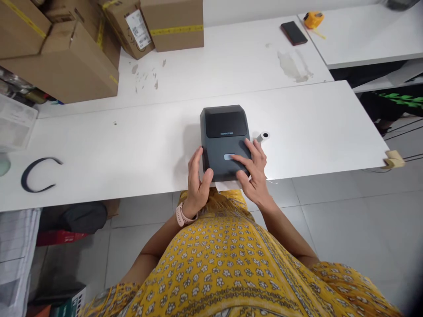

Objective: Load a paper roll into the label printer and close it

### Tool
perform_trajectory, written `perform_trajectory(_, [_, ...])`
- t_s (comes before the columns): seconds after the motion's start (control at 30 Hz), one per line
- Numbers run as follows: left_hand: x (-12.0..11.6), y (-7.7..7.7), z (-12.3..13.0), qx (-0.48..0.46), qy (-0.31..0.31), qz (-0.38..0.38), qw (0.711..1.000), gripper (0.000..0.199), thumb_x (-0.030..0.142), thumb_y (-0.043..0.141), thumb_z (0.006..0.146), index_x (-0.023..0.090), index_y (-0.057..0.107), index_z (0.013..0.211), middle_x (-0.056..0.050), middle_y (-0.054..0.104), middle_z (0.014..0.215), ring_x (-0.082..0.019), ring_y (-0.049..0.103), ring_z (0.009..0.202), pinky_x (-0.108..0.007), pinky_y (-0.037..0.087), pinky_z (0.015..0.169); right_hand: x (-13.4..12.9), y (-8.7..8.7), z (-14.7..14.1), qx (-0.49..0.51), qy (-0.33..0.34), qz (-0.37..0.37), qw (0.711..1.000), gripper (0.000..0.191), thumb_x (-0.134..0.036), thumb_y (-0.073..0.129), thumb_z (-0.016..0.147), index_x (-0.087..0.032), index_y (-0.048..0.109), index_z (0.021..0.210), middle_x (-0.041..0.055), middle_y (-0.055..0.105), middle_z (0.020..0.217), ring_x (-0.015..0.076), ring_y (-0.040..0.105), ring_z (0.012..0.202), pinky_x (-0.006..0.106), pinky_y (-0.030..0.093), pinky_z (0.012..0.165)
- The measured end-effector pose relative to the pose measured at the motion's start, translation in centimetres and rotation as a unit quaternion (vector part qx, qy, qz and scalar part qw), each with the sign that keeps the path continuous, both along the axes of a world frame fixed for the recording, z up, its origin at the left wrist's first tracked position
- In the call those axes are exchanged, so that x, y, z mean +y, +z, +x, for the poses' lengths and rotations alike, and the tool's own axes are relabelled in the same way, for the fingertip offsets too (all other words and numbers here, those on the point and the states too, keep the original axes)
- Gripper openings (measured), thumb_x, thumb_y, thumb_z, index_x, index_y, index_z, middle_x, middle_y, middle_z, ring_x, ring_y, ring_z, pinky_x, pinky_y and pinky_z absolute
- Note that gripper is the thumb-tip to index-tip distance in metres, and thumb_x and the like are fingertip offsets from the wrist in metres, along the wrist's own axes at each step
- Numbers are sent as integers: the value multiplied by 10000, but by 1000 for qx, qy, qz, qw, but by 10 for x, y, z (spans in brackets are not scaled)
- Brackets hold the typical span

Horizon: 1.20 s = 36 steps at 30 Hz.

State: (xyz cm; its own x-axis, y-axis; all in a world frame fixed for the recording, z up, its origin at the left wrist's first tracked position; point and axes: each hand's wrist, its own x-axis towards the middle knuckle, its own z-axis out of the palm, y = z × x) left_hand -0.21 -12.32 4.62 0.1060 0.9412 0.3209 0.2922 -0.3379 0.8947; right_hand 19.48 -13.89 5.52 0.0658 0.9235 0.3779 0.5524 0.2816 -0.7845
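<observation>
A dark grey label printer (223,143) with a black glossy lid window sits near the front edge of the white table. My left hand (198,182) lies along its left side, fingers straight and thumb at the front corner, steadying it. On the right side, my right hand (256,174) grips the casing, and its index finger rests on the pale button (228,156) on top. A piece of white paper (226,186) shows below the printer's front edge. Just beyond my right fingertips lies a small white paper roll (264,136) with a dark core.
Cardboard boxes (86,61) fill the back left of the white table (148,149). A curved dark strip (29,174) lies at the left, near a clear plastic container (16,123). A phone (294,33) and a yellow tape measure (313,20) are at the back right.
</observation>
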Motion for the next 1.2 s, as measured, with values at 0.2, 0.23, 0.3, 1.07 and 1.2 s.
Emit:
perform_trajectory(0.2, [-9, -13, -1, -20, -21, -45, 999, 601, 443, 419, 1091, 357, 288, 1671, -31, 281, 1768, -265, 232, 1652, -518, 234, 1363, -13, -26, -7, 162, -67, -32, 984, 579, -690, 320, 1032, -538, 367, 1589, -126, 348, 1724, 290, 232, 1650, 643, 141, 1358])
perform_trajectory(0.23, [-9, -14, -1, -19, -25, -35, 999, 617, 443, 421, 1090, 353, 263, 1680, -28, 249, 1778, -267, 201, 1660, -521, 212, 1370, -14, -28, -9, 169, -64, -41, 983, 602, -710, 318, 1023, -540, 343, 1600, -129, 337, 1730, 293, 227, 1653, 638, 137, 1360])
perform_trajectory(0.3, [-8, -16, 0, -26, -32, -23, 999, 643, 447, 425, 1087, 338, 230, 1690, -32, 205, 1788, -273, 167, 1666, -520, 191, 1374, -14, -29, -11, 180, -56, -49, 981, 639, -733, 322, 1011, -534, 307, 1618, -132, 304, 1746, 298, 223, 1655, 630, 147, 1361])
perform_trajectory(1.07, [81, -12, -1, -93, 75, -36, 992, 572, 625, 577, 987, 268, 575, 1434, -140, 609, 1523, -302, 560, 1449, -509, 485, 1175, 112, 86, 6, 83, -14, 200, 976, 775, -756, 329, 1016, -258, 346, 1610, 81, 343, 1732, 284, 326, 1617, 458, 345, 1309])
perform_trajectory(1.2, [75, -28, 0, -48, 55, -109, 991, 549, 492, 637, 959, 200, 577, 1419, -185, 603, 1503, -324, 563, 1409, -502, 518, 1093, 154, 99, 5, 61, -29, 243, 968, 734, -747, 315, 1023, -309, 341, 1612, 18, 353, 1712, 259, 296, 1634, 459, 287, 1333])
